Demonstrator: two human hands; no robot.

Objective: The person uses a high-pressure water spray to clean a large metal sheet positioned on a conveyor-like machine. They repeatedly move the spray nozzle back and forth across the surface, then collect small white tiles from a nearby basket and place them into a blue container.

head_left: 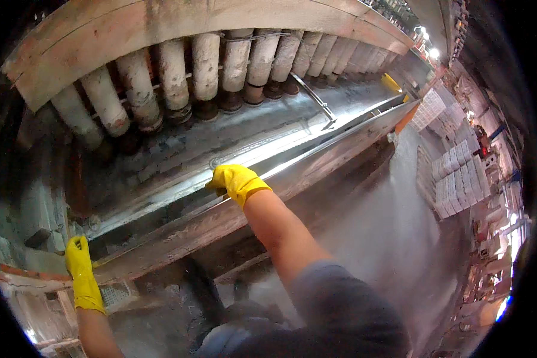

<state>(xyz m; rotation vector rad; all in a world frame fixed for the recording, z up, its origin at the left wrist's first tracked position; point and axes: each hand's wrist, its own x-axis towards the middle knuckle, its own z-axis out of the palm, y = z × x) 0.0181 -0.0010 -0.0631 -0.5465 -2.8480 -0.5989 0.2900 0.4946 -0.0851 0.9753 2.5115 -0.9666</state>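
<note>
Pale metal strip [286,141] lay lengthwise in the machine bed, btwn the row of upright cylinders [206,65] and the front rail [334,161]. Its long axis ran diag., from near L up to far R, approx parallel to the rail w/ a dark gap btwn. R grip [238,184], yellow-gloved, was at the strip's near edge, about mid-length; most of the strip's far half ran up and R of it. L grip [80,256], also gloved, was by the near L end, so nearer that end than the R one.

R fingers were bent inward over the gap, but contact pt was hidden: can't tell if clamped. L fingers looked folded; can't tell on what, either.

Strip looked long, narrow, straight apart from lens bend, w/ bright glare along much of it, duller toward the L. Small ring [213,162] showed just beyond R grip.
</note>
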